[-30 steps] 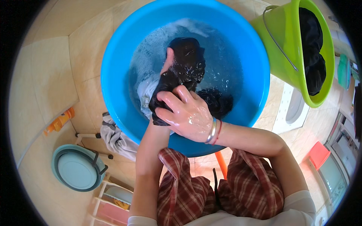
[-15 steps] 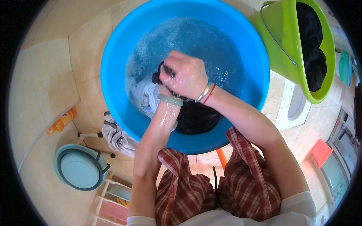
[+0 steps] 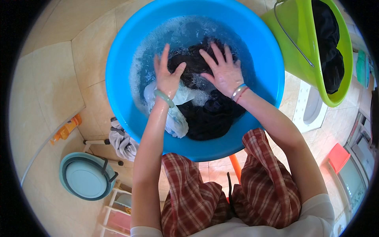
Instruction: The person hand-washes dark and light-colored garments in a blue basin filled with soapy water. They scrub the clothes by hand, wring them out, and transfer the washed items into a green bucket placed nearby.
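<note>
In the head view, the left hand [image 3: 167, 81] and right hand [image 3: 226, 77] are now apart, no longer together as half a second ago. Each grip is spread, fingers splayed. Dark cloth [image 3: 192, 63] lies between and under them in the blue basin [image 3: 121, 59]; white cloth [image 3: 177, 123] lies beside the left wrist.

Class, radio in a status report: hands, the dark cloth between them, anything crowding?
Left hand, right hand: open, spread. Dark cloth: wet, in sudsy water. Pale cloth bunched near left hand.
</note>
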Motion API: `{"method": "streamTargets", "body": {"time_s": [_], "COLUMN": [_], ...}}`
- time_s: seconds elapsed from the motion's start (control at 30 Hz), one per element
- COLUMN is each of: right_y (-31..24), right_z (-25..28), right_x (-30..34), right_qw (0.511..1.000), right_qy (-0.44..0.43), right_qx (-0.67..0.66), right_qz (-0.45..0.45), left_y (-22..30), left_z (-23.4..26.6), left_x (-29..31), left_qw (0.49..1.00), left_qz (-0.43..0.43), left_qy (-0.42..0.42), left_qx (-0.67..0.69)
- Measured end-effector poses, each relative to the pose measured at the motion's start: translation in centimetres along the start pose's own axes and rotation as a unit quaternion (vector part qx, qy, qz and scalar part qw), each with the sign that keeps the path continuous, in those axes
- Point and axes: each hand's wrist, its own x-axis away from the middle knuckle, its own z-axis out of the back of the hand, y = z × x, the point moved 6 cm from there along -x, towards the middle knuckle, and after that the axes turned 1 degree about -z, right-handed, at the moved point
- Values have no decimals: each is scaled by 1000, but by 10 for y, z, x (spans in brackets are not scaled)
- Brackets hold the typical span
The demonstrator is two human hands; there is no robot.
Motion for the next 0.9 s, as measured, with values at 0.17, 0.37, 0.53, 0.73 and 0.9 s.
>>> {"method": "streamTargets", "body": {"time_s": [0.17,0.37,0.53,0.73,0.9], "right_y": [43,-46,-117,-130,-120], "right_z": [-37,35,83,103,101], "right_x": [-34,-3,51,41,26], "right_qw": [995,941,954,927,906], "right_qy": [-28,58,95,231,272], "right_qx": [-46,-323,-198,-206,-251], "right_qz": [-85,80,205,213,204], "left_y": [-6,5,57,59,47], "left_z": [-35,-43,-24,-15,-28], "left_x": [-4,6,26,28,28], "left_qw": [952,691,691,651,641], "left_qz": [125,330,190,194,203], "left_qy": [-65,-120,-94,-137,-118], "left_qx": [273,632,691,721,731]}}
